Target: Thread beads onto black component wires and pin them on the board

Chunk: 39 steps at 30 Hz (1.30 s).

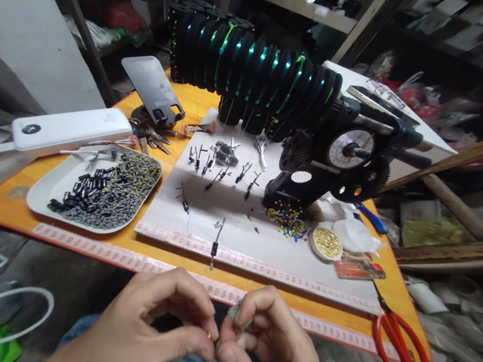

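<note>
My left hand (154, 329) and my right hand (265, 347) meet low in the view, in front of the orange table (125, 245). Both pinch thumb against fingers around a tiny part where the fingertips touch. A small grey piece (234, 311) shows at my right fingertips; what the left pinches is too small to name. On the white sheet (234, 229) just beyond lie several small black weights with thin wires, one of them (215, 244) near the sheet's front edge.
A white tray (50, 187) of small dark cylinders sits at left beside a white power bank (70, 129). A black winding machine with a dial (350, 149) and spools stands behind. Coloured beads (286, 220), a tin of gold beads (326, 242), red scissors (401, 347) lie right.
</note>
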Motion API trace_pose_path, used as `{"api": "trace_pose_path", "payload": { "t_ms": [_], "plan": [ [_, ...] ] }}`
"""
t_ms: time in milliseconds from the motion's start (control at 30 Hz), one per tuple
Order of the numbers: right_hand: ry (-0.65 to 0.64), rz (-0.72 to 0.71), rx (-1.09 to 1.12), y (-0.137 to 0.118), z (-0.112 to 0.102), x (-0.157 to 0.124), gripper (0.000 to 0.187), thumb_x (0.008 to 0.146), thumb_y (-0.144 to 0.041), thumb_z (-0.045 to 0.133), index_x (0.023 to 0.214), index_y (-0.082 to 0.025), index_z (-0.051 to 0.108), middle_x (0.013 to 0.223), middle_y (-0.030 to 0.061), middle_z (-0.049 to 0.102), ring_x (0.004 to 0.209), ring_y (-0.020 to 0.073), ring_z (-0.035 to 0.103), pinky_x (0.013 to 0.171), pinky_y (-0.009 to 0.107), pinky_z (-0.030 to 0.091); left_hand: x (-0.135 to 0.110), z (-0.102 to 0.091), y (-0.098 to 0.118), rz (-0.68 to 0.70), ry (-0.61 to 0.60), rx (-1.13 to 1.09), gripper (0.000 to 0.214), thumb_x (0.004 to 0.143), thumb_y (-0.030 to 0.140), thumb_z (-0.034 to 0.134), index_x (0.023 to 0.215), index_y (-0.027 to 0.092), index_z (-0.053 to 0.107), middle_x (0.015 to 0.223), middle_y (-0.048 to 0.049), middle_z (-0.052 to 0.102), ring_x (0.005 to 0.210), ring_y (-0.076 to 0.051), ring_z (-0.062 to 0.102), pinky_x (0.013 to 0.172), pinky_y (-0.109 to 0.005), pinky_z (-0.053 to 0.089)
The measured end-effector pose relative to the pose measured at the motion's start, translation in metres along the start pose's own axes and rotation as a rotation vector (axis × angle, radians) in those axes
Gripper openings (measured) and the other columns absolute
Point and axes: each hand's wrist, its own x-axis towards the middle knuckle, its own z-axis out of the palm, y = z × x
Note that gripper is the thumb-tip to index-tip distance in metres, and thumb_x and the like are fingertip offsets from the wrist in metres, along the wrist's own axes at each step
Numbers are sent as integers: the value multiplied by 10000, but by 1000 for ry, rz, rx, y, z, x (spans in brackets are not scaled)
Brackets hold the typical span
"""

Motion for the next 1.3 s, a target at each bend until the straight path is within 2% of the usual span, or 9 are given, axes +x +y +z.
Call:
{"api": "trace_pose_path", "payload": {
  "t_ms": [267, 367, 500, 633, 833, 967, 1133, 1200, 1300],
  "plan": [
    [-84, 48, -5, -3, -8, 8, 422, 868, -539, 768, 883, -207, 509, 763, -48, 557, 632, 57, 511, 571, 178, 383, 21, -11, 34, 620, -381, 620, 158, 979, 69, 545, 1053, 175, 636, 777, -19, 744, 639, -129, 672, 633, -186, 514],
    [-91, -3, -17, -1, -12, 10, 324, 910, -471, 746, 919, -221, 540, 808, -47, 571, 656, 61, 529, 608, 167, 440, 27, -10, 37, 730, -450, 686, 249, 946, 34, 464, 1097, 192, 584, 734, -14, 692, 592, -142, 597, 583, -226, 461],
    [-10, -244, -239, 6, -14, 7, 25, 1011, -295, 609, 1026, -277, 599, 952, -10, 645, 868, 117, 643, 804, 216, 537, 25, -8, 17, 582, -352, 448, 401, 858, -40, 484, 1100, 276, 535, 774, 19, 634, 665, -138, 598, 650, -219, 492],
    [85, -428, -429, 16, -13, 10, 130, 1006, -169, 566, 997, -293, 602, 940, -29, 660, 890, 111, 670, 826, 190, 536, 23, -4, -6, 404, -167, 219, 362, 932, -8, 533, 1089, 318, 515, 843, 37, 614, 757, -127, 639, 744, -232, 546],
    [172, -312, -209, 16, -14, 22, 42, 1000, -288, 633, 974, -267, 608, 895, -26, 674, 792, 95, 663, 722, 157, 530, 24, -4, -5, 273, 17, 298, 265, 975, 77, 579, 1099, 310, 562, 910, 35, 629, 800, -103, 678, 750, -163, 563],
    [227, -350, -54, 9, -7, 15, 109, 995, -368, 654, 1064, -290, 621, 951, -17, 685, 798, 97, 652, 764, 182, 533, 20, 1, -1, 220, -84, 337, 461, 1005, 109, 537, 1381, 366, 465, 1081, -14, 669, 867, -124, 701, 833, -205, 580],
    [69, -557, -75, 7, -8, 11, 257, 976, -454, 652, 1201, -334, 627, 971, 19, 684, 810, 146, 639, 737, 252, 545, 23, 18, -4, 216, -218, 212, 641, 987, 71, 546, 1505, 401, 364, 1061, -2, 758, 922, -138, 749, 902, -211, 580],
    [61, -612, -124, 5, -11, 9, 290, 973, -458, 650, 1243, -353, 625, 976, 24, 697, 822, 157, 640, 749, 261, 546, 26, 24, -4, 271, -188, 225, 522, 973, 60, 575, 1410, 339, 518, 1023, -4, 787, 889, -137, 761, 864, -194, 582],
    [86, -657, -157, 2, -11, 4, 305, 972, -463, 643, 1264, -376, 625, 1020, 21, 712, 840, 161, 647, 754, 258, 546, 30, 27, -1, 343, -136, 286, 209, 940, 56, 633, 992, 230, 735, 793, 11, 779, 733, -123, 750, 728, -161, 580]
  ]
}}
